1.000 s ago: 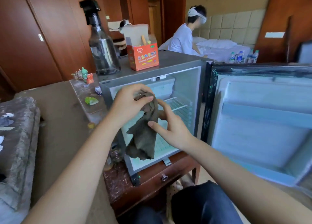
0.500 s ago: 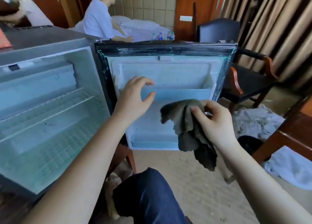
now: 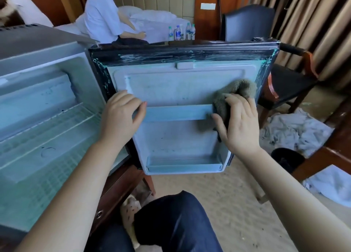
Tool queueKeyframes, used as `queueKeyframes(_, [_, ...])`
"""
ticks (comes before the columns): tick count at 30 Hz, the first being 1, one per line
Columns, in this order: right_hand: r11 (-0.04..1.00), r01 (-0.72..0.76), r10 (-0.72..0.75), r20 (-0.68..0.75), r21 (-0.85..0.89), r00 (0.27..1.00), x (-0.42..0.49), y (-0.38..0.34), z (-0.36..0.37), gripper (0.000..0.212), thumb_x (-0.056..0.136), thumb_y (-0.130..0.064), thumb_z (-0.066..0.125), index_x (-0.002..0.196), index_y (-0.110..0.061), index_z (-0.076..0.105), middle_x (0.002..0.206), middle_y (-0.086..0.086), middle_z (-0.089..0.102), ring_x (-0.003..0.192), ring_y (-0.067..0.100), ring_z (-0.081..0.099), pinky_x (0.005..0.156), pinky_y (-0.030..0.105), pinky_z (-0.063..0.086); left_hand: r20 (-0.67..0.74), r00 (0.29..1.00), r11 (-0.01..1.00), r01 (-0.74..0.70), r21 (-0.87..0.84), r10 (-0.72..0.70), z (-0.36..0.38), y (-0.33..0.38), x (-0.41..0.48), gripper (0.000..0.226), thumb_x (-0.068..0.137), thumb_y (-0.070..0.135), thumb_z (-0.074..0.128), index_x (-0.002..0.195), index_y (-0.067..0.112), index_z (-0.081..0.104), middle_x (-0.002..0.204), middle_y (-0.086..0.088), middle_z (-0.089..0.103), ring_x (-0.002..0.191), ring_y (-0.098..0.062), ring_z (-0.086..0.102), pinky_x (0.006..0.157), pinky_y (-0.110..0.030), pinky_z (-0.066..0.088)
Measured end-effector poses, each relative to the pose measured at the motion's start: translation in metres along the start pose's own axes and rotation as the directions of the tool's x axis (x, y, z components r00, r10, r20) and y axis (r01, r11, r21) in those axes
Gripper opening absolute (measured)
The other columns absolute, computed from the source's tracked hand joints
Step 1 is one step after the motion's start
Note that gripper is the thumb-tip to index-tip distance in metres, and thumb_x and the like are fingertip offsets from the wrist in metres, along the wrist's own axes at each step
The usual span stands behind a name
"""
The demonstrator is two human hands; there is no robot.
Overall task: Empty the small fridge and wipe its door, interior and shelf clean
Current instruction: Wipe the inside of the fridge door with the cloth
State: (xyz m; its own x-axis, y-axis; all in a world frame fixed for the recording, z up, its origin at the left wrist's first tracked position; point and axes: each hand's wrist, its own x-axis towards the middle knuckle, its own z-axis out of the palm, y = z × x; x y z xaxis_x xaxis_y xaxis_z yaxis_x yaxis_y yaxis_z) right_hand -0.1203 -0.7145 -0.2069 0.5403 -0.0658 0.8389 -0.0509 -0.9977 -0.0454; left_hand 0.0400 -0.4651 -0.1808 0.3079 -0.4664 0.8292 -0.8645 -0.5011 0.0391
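Observation:
The small fridge [image 3: 47,118] stands open at the left, its inside bare except for a wire shelf [image 3: 57,126]. Its door [image 3: 180,84] is swung wide and faces me, with a pale rail [image 3: 178,113] across the middle and a low door shelf [image 3: 182,164] at the bottom. My left hand [image 3: 121,114] rests on the door's inner left side, by the rail's left end. My right hand [image 3: 239,124] presses a grey cloth [image 3: 241,86] flat against the door's right side, its fingers spread over the cloth.
A dark armchair [image 3: 284,84] stands just behind the door's right edge. A black bin [image 3: 286,158] and crumpled white linens [image 3: 296,130] lie on the carpet at the right. Water bottles [image 3: 181,32] and a seated person [image 3: 102,16] are on the bed behind. My knee [image 3: 176,221] is below the door.
My view has turned from the fridge's inside to the door. The cloth passed from both hands to my right hand, which now presses it to the door. My left hand came to rest on the door.

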Motion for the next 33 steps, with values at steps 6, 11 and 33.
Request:
queueKeyframes(6, [0.98,0.18,-0.153,0.255,-0.087,0.955,0.004,0.019,-0.03,0.056,0.088,-0.023,0.064,0.133,0.004,0.045,0.121,0.017,0.059,0.106,0.035,0.056,0.094,0.043,0.038,-0.03,0.997,0.997,0.064,-0.049,-0.065,0.005,0.004,-0.008,0.035,0.098,0.013,0.046,0.066,0.003,0.056,0.061,-0.003,0.041,0.064,-0.024,0.039,0.1,-0.042,0.042])
queueKeyframes(11, [0.904,0.333,-0.227,0.36,-0.269,0.905,0.02,0.028,-0.034,0.057,0.077,-0.03,0.073,0.121,0.002,0.055,0.1,0.017,0.063,0.091,0.036,0.06,0.09,0.041,0.034,0.008,0.998,0.993,0.058,-0.106,-0.057,0.001,-0.01,-0.005,0.041,0.098,0.018,0.047,0.065,-0.001,0.061,0.058,-0.011,0.052,0.058,-0.025,0.045,0.104,-0.032,0.042])
queueKeyframes(33, [0.964,0.208,-0.154,0.296,-0.162,0.943,0.055,-0.132,0.068,0.044,0.057,-0.04,0.086,0.074,-0.011,0.057,0.069,0.004,0.059,0.067,0.025,0.059,0.066,0.031,0.036,-0.107,0.994,0.955,-0.014,-0.296,-0.019,0.016,-0.027,-0.007,0.054,0.101,0.019,0.039,0.057,-0.007,0.055,0.075,-0.017,0.066,0.083,-0.017,0.056,0.11,-0.024,0.032])
